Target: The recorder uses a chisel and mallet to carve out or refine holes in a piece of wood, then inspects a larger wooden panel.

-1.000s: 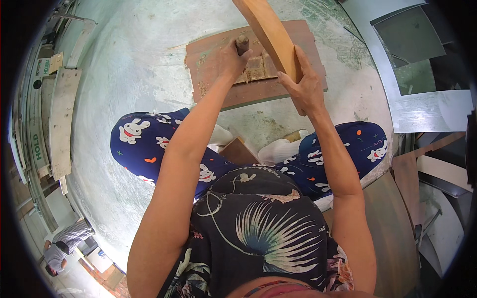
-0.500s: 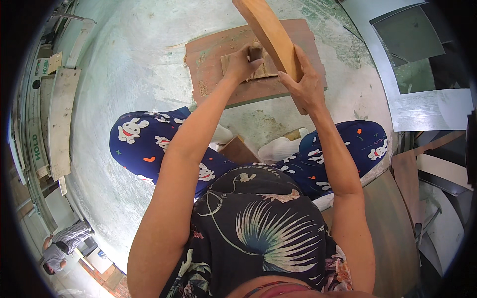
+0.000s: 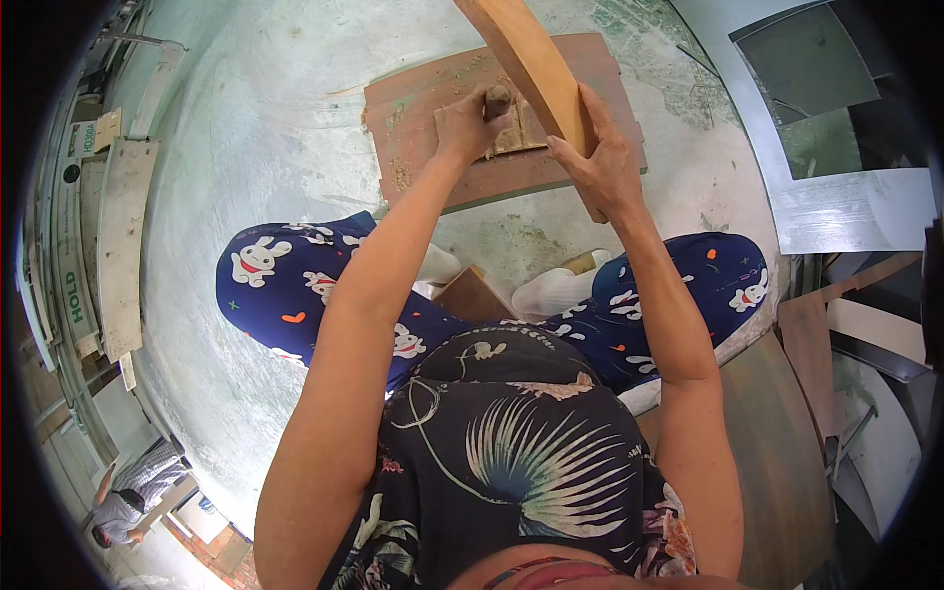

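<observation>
Between right fingers (image 3: 599, 113), curved wooden piece (image 3: 536, 74)

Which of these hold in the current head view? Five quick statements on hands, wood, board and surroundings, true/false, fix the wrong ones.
1. The right hand holds a curved wooden piece. True.
2. The left hand is spread open with nothing in it. False: it is closed around a brown round-ended piece.
3. The reddish-brown board lies on the floor. True.
4. The trousers are plain white. False: they are navy with white rabbits.
5. Another person is visible at the lower left of the picture. True.
</observation>
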Demonstrator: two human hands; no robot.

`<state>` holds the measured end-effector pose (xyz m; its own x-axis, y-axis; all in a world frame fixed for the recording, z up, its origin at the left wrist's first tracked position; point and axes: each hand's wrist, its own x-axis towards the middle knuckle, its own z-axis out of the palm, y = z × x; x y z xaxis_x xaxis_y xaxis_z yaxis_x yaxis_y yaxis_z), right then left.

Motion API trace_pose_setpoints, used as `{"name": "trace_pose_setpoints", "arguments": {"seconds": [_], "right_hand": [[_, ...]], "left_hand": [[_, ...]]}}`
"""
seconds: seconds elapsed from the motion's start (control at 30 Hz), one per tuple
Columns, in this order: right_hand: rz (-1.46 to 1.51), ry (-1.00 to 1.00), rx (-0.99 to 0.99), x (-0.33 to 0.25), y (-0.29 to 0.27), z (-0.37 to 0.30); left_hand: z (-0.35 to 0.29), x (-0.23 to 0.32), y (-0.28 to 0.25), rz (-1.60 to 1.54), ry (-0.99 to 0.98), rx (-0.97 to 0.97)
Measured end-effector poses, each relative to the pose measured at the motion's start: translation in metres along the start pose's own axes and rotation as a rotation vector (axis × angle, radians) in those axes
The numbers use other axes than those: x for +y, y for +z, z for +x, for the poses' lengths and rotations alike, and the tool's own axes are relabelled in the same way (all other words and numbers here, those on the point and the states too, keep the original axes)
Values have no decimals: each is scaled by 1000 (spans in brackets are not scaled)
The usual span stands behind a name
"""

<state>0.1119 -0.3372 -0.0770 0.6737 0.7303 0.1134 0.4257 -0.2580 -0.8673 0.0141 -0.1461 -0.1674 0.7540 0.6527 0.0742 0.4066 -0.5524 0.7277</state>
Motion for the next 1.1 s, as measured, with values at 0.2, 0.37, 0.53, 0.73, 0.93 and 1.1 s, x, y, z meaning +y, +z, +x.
{"name": "trace_pose_setpoints", "arguments": {"seconds": [0.2, 0.37, 0.53, 0.73, 0.93, 1.1], "right_hand": [[-23, -40, -2, 3, 2, 1], [-31, 17, -24, 3, 2, 0], [-18, -33, -1, 2, 3, 0], [-42, 11, -32, 2, 3, -1], [-24, 2, -16, 4, 4, -1], [-14, 13, -19, 5, 4, 1]], "left_hand": [[9, -2, -4, -259, -298, -152], [9, 1, -17, -132, -199, -77], [7, 6, -23, -119, -198, -41], [17, -21, -10, -215, -219, 31], [26, -43, -9, -279, -199, 251], [32, -44, -15, -360, -193, 311]]}}
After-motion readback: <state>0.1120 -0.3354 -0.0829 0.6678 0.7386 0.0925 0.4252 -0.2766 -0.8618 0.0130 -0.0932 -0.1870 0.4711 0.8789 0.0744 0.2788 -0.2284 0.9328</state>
